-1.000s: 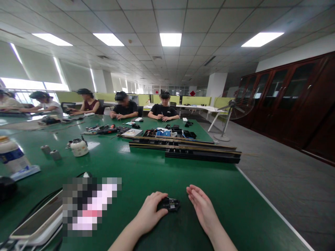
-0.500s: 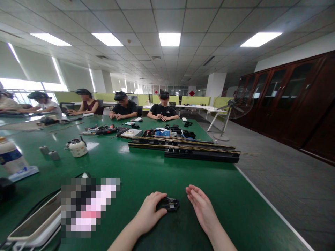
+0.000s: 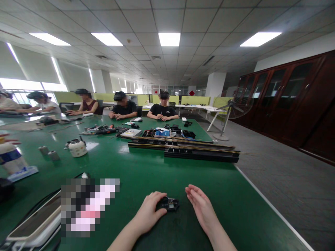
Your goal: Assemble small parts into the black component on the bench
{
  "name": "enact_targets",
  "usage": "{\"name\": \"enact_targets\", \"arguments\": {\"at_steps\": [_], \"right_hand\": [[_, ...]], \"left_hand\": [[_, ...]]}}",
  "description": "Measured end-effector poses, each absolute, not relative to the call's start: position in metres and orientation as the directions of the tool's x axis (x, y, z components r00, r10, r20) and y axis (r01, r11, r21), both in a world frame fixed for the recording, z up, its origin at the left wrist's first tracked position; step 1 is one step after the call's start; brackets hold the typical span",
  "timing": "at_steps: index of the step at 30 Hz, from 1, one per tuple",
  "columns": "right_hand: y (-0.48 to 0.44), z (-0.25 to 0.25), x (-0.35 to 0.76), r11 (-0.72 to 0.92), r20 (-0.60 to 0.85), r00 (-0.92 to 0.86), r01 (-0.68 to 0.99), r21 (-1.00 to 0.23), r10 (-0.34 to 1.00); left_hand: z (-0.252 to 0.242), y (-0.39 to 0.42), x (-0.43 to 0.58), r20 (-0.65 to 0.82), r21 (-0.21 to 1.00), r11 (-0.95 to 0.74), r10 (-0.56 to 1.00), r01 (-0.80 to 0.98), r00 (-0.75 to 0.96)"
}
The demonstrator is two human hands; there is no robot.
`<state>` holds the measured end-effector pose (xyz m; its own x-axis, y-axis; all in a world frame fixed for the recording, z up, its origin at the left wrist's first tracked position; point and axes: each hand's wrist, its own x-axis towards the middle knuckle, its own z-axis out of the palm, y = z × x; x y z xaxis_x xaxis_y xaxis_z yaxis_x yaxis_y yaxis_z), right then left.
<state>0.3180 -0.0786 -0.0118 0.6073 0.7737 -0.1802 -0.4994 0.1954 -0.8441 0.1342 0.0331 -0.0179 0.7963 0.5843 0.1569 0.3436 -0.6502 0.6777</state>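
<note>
On the green tabletop in front of me lies a small black plastic part point(image 3: 172, 204) with a bit of pale metal inside; I cannot tell its exact kind. My left hand point(image 3: 151, 209) is around its left end, thumb on the near side and fingers on the far side, covering that end. A short gap away to the right, my right hand point(image 3: 200, 205) rests on its edge with the fingers stretched out and the palm facing the part. Nothing is in my right hand.
Black rails point(image 3: 201, 156) with thin brass-coloured rods lie across the table ahead. Left of me are a phone point(image 3: 36, 216), a white jar point(image 3: 77, 148), grey cylinders point(image 3: 53, 155) and a bottle point(image 3: 12, 157). Several people sit beyond. The table edge point(image 3: 272, 205) runs along my right.
Another person's hand has appeared at the far left, by the top of the bottle. My hands and the black part have stayed where they were.
</note>
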Motion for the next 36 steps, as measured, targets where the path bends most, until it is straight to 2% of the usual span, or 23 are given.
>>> {"name": "enact_targets", "arguments": {"at_steps": [36], "right_hand": [[-0.0789,-0.0103,0.3172,0.201,-0.172,0.617,-0.486,-0.851,0.768]], "left_hand": [[-0.0163,0.0327,0.1333,0.164,0.668,-0.662,0.576,0.34,0.801]]}}
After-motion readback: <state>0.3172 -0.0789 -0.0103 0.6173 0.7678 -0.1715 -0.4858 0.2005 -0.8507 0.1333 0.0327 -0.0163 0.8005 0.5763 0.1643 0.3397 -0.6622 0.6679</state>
